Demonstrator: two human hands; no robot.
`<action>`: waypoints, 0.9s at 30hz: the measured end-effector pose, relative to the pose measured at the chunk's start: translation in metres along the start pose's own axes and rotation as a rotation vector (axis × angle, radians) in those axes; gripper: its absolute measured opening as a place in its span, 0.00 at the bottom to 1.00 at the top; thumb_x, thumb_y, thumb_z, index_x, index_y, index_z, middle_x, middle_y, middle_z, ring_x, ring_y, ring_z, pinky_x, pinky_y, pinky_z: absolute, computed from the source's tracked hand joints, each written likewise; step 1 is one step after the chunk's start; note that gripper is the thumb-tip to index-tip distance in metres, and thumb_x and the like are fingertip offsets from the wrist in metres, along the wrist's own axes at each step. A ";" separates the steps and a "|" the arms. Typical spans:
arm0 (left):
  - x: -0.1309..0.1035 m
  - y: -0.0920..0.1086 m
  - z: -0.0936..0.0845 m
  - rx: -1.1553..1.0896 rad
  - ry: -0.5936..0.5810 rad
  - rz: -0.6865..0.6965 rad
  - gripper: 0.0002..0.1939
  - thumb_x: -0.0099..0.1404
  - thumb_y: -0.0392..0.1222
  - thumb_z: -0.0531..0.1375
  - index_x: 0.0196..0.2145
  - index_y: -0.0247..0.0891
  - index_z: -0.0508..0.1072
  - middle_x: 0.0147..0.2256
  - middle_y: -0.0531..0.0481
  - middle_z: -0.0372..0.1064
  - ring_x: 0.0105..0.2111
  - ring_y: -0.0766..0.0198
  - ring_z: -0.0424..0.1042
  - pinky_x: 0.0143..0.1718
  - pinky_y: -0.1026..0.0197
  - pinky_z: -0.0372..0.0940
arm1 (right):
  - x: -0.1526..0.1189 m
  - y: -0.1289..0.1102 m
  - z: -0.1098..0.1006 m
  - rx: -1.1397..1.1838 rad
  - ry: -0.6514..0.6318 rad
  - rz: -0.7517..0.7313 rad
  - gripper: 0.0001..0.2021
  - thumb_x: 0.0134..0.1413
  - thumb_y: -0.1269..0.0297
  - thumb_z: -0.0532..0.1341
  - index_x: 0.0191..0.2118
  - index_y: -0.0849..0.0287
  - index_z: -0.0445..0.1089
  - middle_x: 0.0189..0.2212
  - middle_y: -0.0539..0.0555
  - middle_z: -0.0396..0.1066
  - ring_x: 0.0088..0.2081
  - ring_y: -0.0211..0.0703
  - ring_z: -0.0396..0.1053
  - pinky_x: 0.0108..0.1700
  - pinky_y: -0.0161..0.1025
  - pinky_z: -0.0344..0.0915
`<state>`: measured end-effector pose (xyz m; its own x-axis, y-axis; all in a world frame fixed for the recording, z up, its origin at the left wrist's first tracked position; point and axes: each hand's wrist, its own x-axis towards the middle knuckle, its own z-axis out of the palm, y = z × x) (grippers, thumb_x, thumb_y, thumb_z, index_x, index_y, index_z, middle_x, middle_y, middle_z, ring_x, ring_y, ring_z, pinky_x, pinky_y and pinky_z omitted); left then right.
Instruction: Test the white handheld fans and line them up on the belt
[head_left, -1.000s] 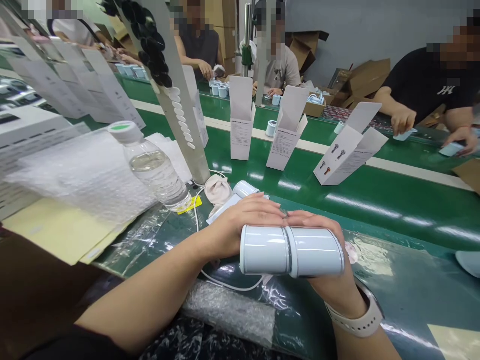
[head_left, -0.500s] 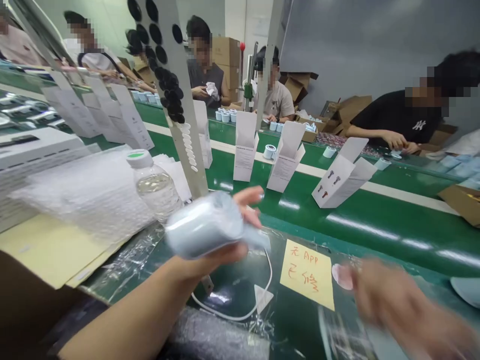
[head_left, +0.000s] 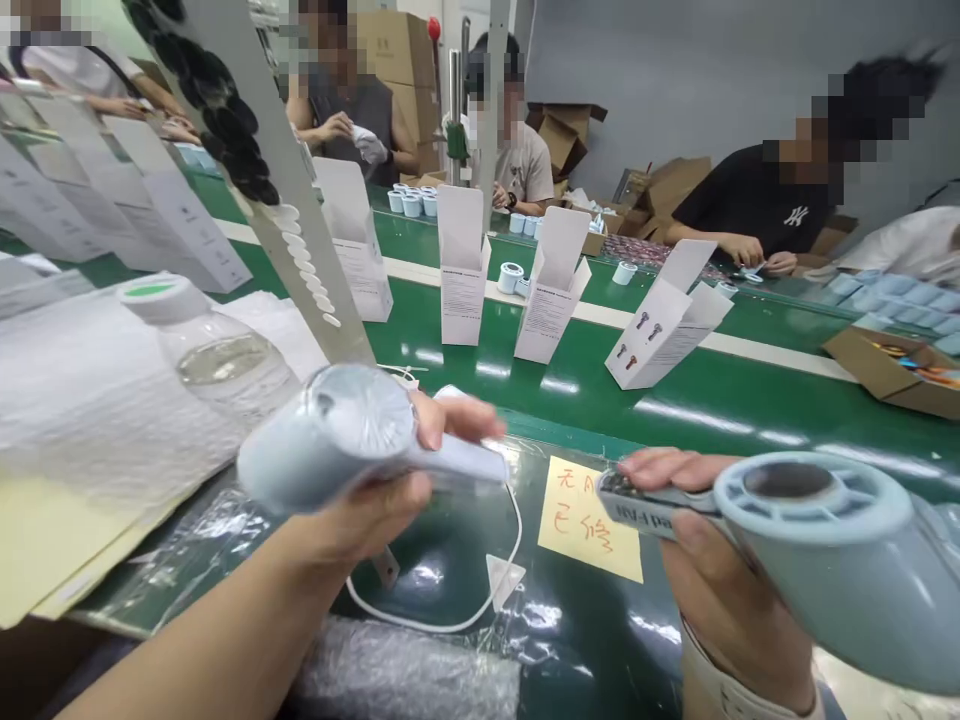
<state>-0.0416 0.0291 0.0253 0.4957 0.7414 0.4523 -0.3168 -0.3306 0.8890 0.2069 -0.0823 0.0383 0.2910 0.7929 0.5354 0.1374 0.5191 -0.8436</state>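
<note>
My left hand [head_left: 382, 505] is wrapped round a light blue handheld fan [head_left: 322, 435]. This fan is tilted, its round head to the left and its handle pointing right, past my fingers. At the right, my right hand [head_left: 724, 575] grips the handle of a second light blue handheld fan [head_left: 862, 560]. That one has a spoked ring with a dark centre facing up, and printing ending in "FAN" shows on its handle. Below and between the hands lie a white cable [head_left: 450, 628] and a yellow note [head_left: 592, 535] with red handwriting, partly covered by my right fingertips.
A clear bottle [head_left: 225, 360] and bubble wrap [head_left: 67, 390] stand at the left, beside a metal post [head_left: 281, 200] with black and white discs. Open white boxes [head_left: 459, 275] line the green conveyor [head_left: 750, 420]. Co-workers sit across it.
My right hand held a small whitish round piece; now it grips a second handheld fan. The fan in my left hand has turned and moved left. The camera view has shifted too.
</note>
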 end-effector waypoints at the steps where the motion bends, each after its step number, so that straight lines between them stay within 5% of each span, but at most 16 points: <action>1: -0.001 -0.005 -0.001 -0.064 -0.010 0.001 0.15 0.61 0.54 0.67 0.37 0.44 0.70 0.42 0.47 0.76 0.43 0.57 0.76 0.49 0.48 0.73 | 0.000 0.002 -0.001 0.025 -0.009 0.018 0.06 0.60 0.65 0.65 0.42 0.49 0.72 0.39 0.52 0.73 0.45 0.49 0.72 0.52 0.53 0.70; 5: -0.001 -0.033 0.006 0.004 -0.070 0.031 0.15 0.55 0.49 0.72 0.36 0.42 0.74 0.33 0.49 0.74 0.37 0.59 0.75 0.52 0.48 0.71 | 0.000 0.033 0.008 0.068 0.055 0.101 0.06 0.55 0.60 0.68 0.37 0.49 0.73 0.35 0.50 0.73 0.40 0.47 0.72 0.48 0.51 0.72; 9: 0.004 -0.049 0.025 0.129 -0.190 -0.180 0.12 0.57 0.47 0.69 0.38 0.41 0.76 0.38 0.47 0.76 0.39 0.54 0.76 0.48 0.48 0.72 | -0.002 0.077 0.026 -0.083 -0.014 0.393 0.13 0.47 0.55 0.72 0.34 0.55 0.74 0.32 0.54 0.77 0.35 0.51 0.74 0.42 0.53 0.73; 11: 0.005 -0.047 0.031 0.178 -0.160 -0.258 0.15 0.58 0.47 0.68 0.41 0.40 0.74 0.40 0.46 0.76 0.42 0.52 0.76 0.48 0.48 0.71 | -0.005 0.087 0.031 -0.106 -0.015 0.464 0.16 0.46 0.53 0.72 0.36 0.57 0.74 0.34 0.57 0.78 0.38 0.54 0.76 0.45 0.55 0.72; 17: -0.005 -0.033 0.031 0.111 -0.004 -0.317 0.33 0.50 0.54 0.73 0.48 0.41 0.67 0.43 0.45 0.72 0.45 0.52 0.73 0.47 0.50 0.69 | -0.006 0.079 0.031 -0.091 0.016 0.485 0.34 0.41 0.48 0.75 0.52 0.58 0.69 0.39 0.59 0.78 0.40 0.57 0.77 0.47 0.57 0.73; 21: -0.011 -0.033 0.034 0.016 -0.018 -0.242 0.48 0.45 0.62 0.75 0.59 0.43 0.64 0.54 0.39 0.67 0.52 0.48 0.70 0.52 0.50 0.67 | -0.013 0.074 0.044 -0.055 0.053 0.420 0.51 0.44 0.40 0.71 0.68 0.56 0.49 0.63 0.69 0.62 0.57 0.62 0.70 0.58 0.60 0.67; 23: -0.014 -0.034 0.038 0.063 0.043 -0.138 0.51 0.43 0.69 0.72 0.60 0.45 0.64 0.60 0.38 0.62 0.56 0.45 0.68 0.55 0.48 0.66 | -0.021 0.071 0.054 0.017 -0.043 0.410 0.53 0.46 0.35 0.68 0.70 0.55 0.44 0.68 0.70 0.54 0.64 0.64 0.63 0.63 0.61 0.62; 27: -0.019 -0.037 0.045 0.238 0.114 0.075 0.47 0.50 0.78 0.60 0.60 0.48 0.66 0.66 0.40 0.52 0.67 0.41 0.52 0.66 0.41 0.54 | -0.036 0.059 0.071 0.164 -0.294 0.417 0.62 0.39 0.39 0.74 0.72 0.51 0.37 0.64 0.68 0.62 0.63 0.66 0.64 0.61 0.64 0.63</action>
<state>-0.0029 0.0016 -0.0130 0.3798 0.7660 0.5186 -0.1435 -0.5050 0.8511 0.1377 -0.0575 -0.0272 0.0082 0.9862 0.1651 -0.0895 0.1651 -0.9822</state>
